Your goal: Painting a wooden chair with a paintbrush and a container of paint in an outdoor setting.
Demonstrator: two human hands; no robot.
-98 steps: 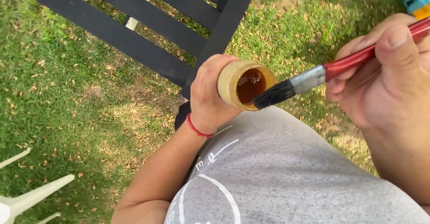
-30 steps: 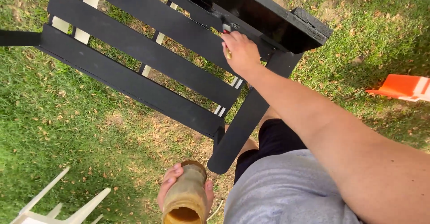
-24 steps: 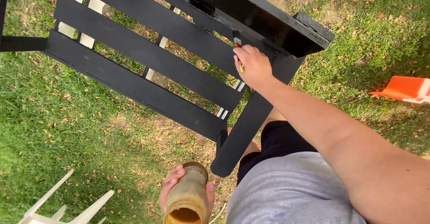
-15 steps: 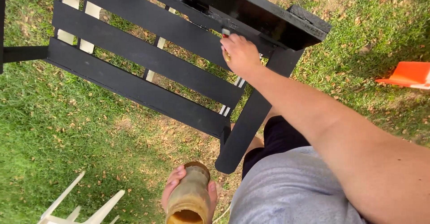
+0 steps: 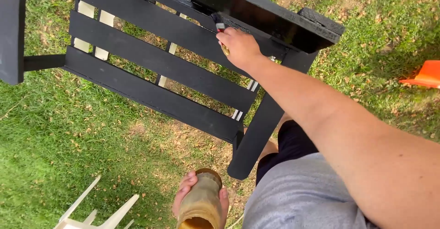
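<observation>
Black slatted chair [image 5: 151,64] on grass [image 5: 55,142]. Right hand [image 5: 239,48] closed around brush [image 5: 220,27] at chair's upper rail, long axis pointing up-left, bristles on rail. Left hand [image 5: 199,201] wraps jar [image 5: 201,204] below chair, mouth toward camera

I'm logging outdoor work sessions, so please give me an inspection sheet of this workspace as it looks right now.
Surface: grass with dry patches and scattered brown leaves.
Job's things: black slatted wooden bench, pale unpainted wood showing between the slats; paintbrush with its tip against the bench's upper board; tan jar, open mouth towards the camera.
Clutter: pale plastic chair at lower left; orange object at the right edge.
Hands: right hand grips the paintbrush at the bench; left hand holds the jar low, by the knee.
Cables: nothing seen.
Surroundings: lawn all around, partly shaded; no other person seen.
</observation>
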